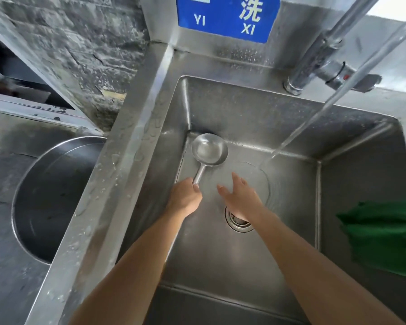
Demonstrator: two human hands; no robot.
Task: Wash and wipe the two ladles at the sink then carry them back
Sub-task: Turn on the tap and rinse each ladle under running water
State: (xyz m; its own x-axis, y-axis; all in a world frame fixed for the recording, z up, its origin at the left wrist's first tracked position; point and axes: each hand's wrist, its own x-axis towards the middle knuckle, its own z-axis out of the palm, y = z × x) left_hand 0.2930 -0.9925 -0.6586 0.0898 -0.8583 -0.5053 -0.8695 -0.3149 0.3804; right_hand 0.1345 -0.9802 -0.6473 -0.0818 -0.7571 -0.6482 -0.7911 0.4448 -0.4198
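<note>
ladle ahead of left hand, handle end gripped; right hand spread, empty, just beside; water stream right of ladle

Only one readable item is showing: a blue sign, sitting on the steel backsplash above the sink, just left of the tap. The lettering is showing white on blue, in two columns. Left column: a single horizontal stroke, clipped by the top edge and probably reading 一, with "YI" sitting under it. Right column: the character 洗, its top also being cut by the frame, with "XI" sitting under it. The sign's upper part is running out of view.
</note>
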